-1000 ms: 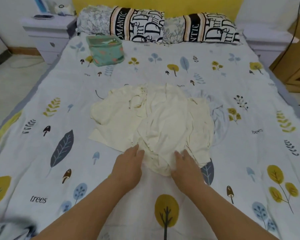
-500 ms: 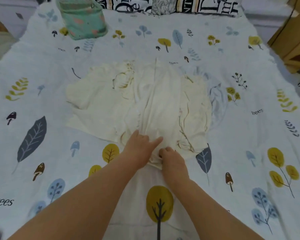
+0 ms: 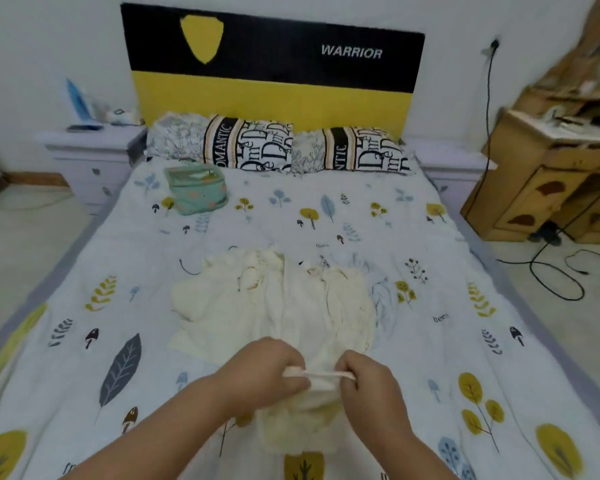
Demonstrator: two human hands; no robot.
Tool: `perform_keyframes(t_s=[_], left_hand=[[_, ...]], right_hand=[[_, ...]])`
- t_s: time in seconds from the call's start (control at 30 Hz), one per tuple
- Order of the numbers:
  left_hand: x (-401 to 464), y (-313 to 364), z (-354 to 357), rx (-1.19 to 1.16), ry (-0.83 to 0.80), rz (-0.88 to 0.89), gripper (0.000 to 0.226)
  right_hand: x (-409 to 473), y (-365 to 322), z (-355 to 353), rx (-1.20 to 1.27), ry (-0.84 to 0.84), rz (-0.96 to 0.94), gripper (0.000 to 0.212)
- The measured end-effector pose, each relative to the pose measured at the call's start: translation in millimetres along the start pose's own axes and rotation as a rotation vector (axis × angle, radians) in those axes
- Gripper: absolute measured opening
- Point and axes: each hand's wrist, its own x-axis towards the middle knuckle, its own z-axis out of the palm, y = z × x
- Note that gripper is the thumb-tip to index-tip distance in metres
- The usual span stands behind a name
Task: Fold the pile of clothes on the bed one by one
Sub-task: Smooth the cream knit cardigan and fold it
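Two hands meet at the near edge of the pile [image 3: 274,306] of cream clothes on the bed [image 3: 430,358]. Left hand [image 3: 264,370] and right hand [image 3: 369,379] each have fingers curled round one garment [image 3: 305,410], pinching a narrow pale band along its top edge that stretches taut between the two grips. That edge is lifted off the bed, just nearer than the rest of the pile; the cloth below it hangs in a loose, rumpled bag under and between the hands, its lower part resting on the sheet.

Beyond the hands the pile spreads wide and flat, several thin cream pieces overlapping, creased, with faint brownish line markings near its far side. The held garment is the same cream, soft and wrinkled; whether it is free of the pile cannot be told.

Farther up the bed a teal pouch [image 3: 196,194] sits left of centre, and two lettered pillows [image 3: 281,148] lie against the yellow-and-black headboard [image 3: 274,81].
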Motion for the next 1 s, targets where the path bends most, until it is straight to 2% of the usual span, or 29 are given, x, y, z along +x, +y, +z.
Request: perform_keyframes(t_s=[0.07,0.17,0.23,0.3,0.33,0.4,0.5,0.6,0.73,0.87,0.93,1.0], left_hand=[[-19,24,-41,-0.078,0.202,0.021,0.027],[-46,70,-92,-0.231,0.476,0.067,0.028],[-66,105,-121,-0.303,0.599,0.106,0.027],[-86,132,-148,-0.388,0.697,0.116,0.027],[-97,143,-162,-0.463,0.733,0.120,0.026],[-120,161,-189,-0.605,0.798,0.122,0.023],[-157,183,-222,-0.690,0.919,0.133,0.025],[-190,198,-244,-0.650,1.003,0.153,0.020],[-221,193,-260,-0.647,1.122,0.138,0.020],[-246,184,-275,-0.649,1.320,0.117,0.027],[-258,182,-282,-0.599,1.409,0.093,0.029],[-269,178,-286,-0.522,1.415,0.062,0.029]], right_hand=[[-15,-26,-33,-0.002,0.100,-0.098,0.032],[-35,-57,-76,-0.049,0.228,-0.144,0.043],[-51,-74,-99,-0.111,0.220,-0.135,0.041],[-67,-86,-118,-0.194,0.189,-0.120,0.021],[-76,-90,-126,-0.231,0.171,-0.105,0.018],[-91,-93,-137,-0.265,0.134,-0.062,0.021],[-112,-101,-157,-0.314,0.126,-0.019,0.012],[-130,-117,-187,-0.324,0.104,-0.014,0.015],[-157,-141,-235,-0.422,-0.029,-0.040,0.026],[-189,-162,-272,-0.437,-0.112,-0.035,0.013],[-202,-171,-287,-0.338,-0.051,-0.025,0.017],[-213,-178,-302,-0.160,0.107,-0.026,0.017]])
